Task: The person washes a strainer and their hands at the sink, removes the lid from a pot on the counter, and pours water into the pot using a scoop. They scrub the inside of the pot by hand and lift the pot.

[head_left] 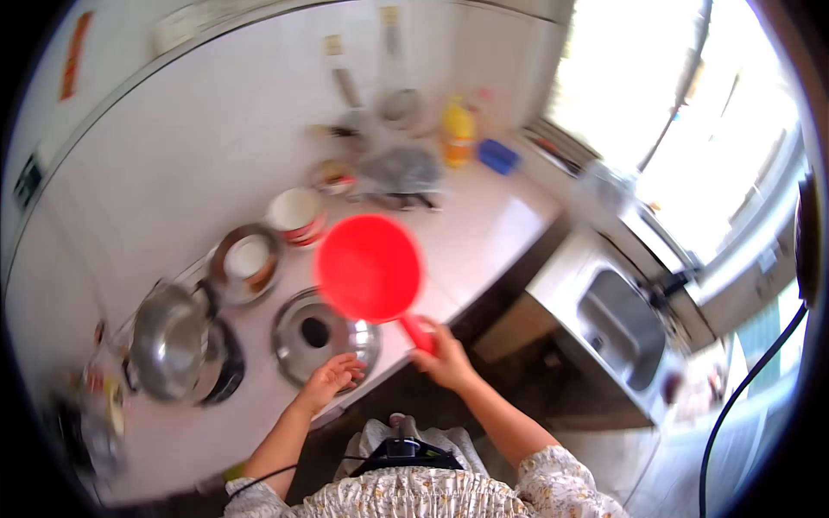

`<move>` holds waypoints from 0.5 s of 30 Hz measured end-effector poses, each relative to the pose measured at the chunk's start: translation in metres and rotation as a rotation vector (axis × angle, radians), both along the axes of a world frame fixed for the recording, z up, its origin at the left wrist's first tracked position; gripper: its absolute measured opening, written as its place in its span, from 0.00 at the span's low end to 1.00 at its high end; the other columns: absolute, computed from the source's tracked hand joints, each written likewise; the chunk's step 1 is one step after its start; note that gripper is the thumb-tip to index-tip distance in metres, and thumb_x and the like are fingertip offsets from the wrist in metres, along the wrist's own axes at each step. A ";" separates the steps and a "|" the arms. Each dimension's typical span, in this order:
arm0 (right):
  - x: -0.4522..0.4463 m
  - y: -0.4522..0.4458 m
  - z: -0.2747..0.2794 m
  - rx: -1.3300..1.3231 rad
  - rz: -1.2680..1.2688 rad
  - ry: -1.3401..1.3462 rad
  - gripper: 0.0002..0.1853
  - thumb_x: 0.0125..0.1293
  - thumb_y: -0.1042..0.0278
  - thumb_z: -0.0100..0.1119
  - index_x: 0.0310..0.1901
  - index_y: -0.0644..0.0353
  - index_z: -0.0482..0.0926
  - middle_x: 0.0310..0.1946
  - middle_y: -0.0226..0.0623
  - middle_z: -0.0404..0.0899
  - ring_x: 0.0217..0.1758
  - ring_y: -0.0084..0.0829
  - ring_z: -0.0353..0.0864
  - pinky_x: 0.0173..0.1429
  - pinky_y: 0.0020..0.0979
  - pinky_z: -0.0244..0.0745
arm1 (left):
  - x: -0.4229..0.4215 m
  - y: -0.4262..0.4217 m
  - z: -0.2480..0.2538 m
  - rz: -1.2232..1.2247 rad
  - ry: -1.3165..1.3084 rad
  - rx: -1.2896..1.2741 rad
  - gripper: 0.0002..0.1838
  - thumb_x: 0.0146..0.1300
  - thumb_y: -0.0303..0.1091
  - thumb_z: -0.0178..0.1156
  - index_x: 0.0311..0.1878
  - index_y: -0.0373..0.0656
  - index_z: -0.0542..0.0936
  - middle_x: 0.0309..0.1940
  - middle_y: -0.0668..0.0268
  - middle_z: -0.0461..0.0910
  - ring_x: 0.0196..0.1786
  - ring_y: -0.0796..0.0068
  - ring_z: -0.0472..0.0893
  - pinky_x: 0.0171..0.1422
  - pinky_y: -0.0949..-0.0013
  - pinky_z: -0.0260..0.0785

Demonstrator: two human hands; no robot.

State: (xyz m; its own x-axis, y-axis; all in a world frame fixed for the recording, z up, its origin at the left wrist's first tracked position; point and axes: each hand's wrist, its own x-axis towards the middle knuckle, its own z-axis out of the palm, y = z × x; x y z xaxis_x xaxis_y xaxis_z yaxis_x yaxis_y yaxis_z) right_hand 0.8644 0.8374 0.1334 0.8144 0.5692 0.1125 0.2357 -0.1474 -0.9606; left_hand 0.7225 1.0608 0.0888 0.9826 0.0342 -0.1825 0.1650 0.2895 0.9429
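Observation:
My right hand [446, 357] is wrapped round the handle of a red plastic water dipper [370, 266], held out over the counter's front edge. The dipper's round bowl covers part of a steel pot lid [291, 347] with a black knob. Close to the lid's near rim is my left hand [332, 376], fingers apart and holding nothing. From this angle I cannot tell whether that hand touches the lid or hovers over it. What lies beneath the lid is hidden.
On the white counter [207, 440] stand a steel pot [169, 341], stacked bowls [248, 257], a white-and-red tub [296, 216], a bag-covered item [401, 170] and a yellow bottle [458, 134]. Utensils hang on the wall. Right, beyond a gap, is a steel sink [618, 324] below a window.

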 end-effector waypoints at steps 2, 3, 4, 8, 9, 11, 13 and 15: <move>-0.015 -0.007 0.015 -0.196 0.019 -0.047 0.31 0.54 0.64 0.62 0.58 0.58 0.61 0.35 0.48 0.77 0.35 0.37 0.79 0.40 0.33 0.73 | 0.037 -0.041 0.009 -0.241 -0.122 -0.280 0.33 0.60 0.47 0.54 0.65 0.47 0.55 0.61 0.62 0.63 0.60 0.67 0.65 0.58 0.65 0.63; -0.022 -0.011 0.020 -0.207 0.058 -0.051 0.31 0.53 0.61 0.61 0.58 0.58 0.61 0.38 0.50 0.77 0.40 0.45 0.78 0.43 0.36 0.72 | 0.049 -0.066 0.014 -0.214 -0.153 -0.367 0.32 0.60 0.48 0.53 0.63 0.45 0.56 0.60 0.59 0.63 0.61 0.66 0.64 0.59 0.64 0.63; -0.030 -0.018 0.020 -0.239 0.072 -0.137 0.31 0.54 0.61 0.60 0.58 0.58 0.60 0.41 0.52 0.75 0.42 0.46 0.78 0.44 0.37 0.72 | 0.059 -0.083 0.015 -0.188 -0.130 -0.380 0.30 0.61 0.48 0.52 0.62 0.44 0.57 0.59 0.58 0.63 0.61 0.65 0.65 0.59 0.63 0.62; -0.027 -0.080 0.024 -0.181 0.178 0.026 0.36 0.57 0.61 0.58 0.65 0.55 0.51 0.47 0.54 0.70 0.42 0.48 0.75 0.48 0.37 0.70 | 0.094 -0.139 0.017 -0.084 -0.022 -0.422 0.20 0.63 0.40 0.51 0.52 0.39 0.62 0.49 0.54 0.70 0.54 0.62 0.71 0.58 0.61 0.65; -0.019 -0.104 0.025 -0.232 0.175 0.047 0.31 0.57 0.63 0.58 0.61 0.56 0.59 0.43 0.48 0.73 0.41 0.41 0.76 0.47 0.33 0.71 | 0.102 -0.151 0.019 -0.096 0.015 -0.399 0.17 0.63 0.38 0.50 0.50 0.39 0.62 0.45 0.54 0.72 0.51 0.63 0.73 0.56 0.62 0.67; -0.002 -0.161 -0.022 -0.066 -0.050 -0.139 0.21 0.57 0.65 0.58 0.52 0.59 0.70 0.39 0.44 0.74 0.40 0.36 0.76 0.45 0.30 0.71 | 0.117 -0.168 0.024 -0.141 0.039 -0.279 0.15 0.63 0.36 0.49 0.48 0.39 0.62 0.35 0.57 0.73 0.39 0.66 0.77 0.47 0.66 0.72; 0.015 -0.230 -0.021 -0.110 -0.354 -0.103 0.14 0.56 0.68 0.58 0.44 0.62 0.75 0.39 0.42 0.75 0.40 0.34 0.76 0.44 0.30 0.71 | 0.141 -0.185 0.025 -0.320 0.077 -0.109 0.16 0.62 0.36 0.50 0.49 0.39 0.62 0.29 0.61 0.72 0.28 0.72 0.76 0.35 0.70 0.72; 0.042 -0.309 -0.046 -0.152 -0.630 -0.051 0.12 0.55 0.72 0.56 0.43 0.62 0.75 0.38 0.42 0.74 0.39 0.32 0.76 0.43 0.27 0.72 | 0.166 -0.214 0.027 -0.346 0.122 -0.050 0.16 0.62 0.35 0.49 0.49 0.39 0.61 0.26 0.63 0.71 0.23 0.76 0.73 0.28 0.72 0.70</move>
State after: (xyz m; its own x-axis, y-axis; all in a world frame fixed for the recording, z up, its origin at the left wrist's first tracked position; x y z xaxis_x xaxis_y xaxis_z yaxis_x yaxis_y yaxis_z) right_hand 0.9068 0.5288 0.0874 0.9933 -0.0027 0.1159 0.1048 -0.4058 -0.9079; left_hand 0.8886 0.8472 0.1158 0.9051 -0.3086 -0.2924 0.3721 0.2422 0.8960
